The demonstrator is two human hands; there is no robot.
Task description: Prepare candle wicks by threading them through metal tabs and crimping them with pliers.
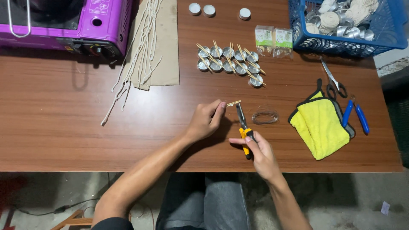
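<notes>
At the upper left of the frame a purple portable gas stove [64, 23] sits on the brown wooden table [55, 127], and just to its right a piece of brown cardboard [164, 47] carries a bundle of white wick cords [136, 55] whose ends trail down onto the wood. Left of centre, the left hand [204, 121] pinches one end of a small pair of wooden sticks [233, 103] between thumb and forefinger, fingers closed narrowly on it. The tip of the pliers [243, 127] meets the other end of those sticks; whether it bites them I cannot tell. The right hand [260, 155], just below centre, is wrapped closed around the pliers' yellow and black handles. Above the hands, in the upper middle, a cluster of small metal cups [230, 64] stands with sticks laid across them, three tealight candles [208, 9] lie near the top edge, and two small clear packets [273, 40] rest beside the cups. Just right of the pliers lies a coil of thin wire [265, 116]. Farther right a yellow cloth [321, 125] is folded, with scissors [334, 81] and blue-handled pliers [355, 115] near it, and a blue plastic basket [383, 36] of cups and wick rolls fills the upper right corner
</notes>
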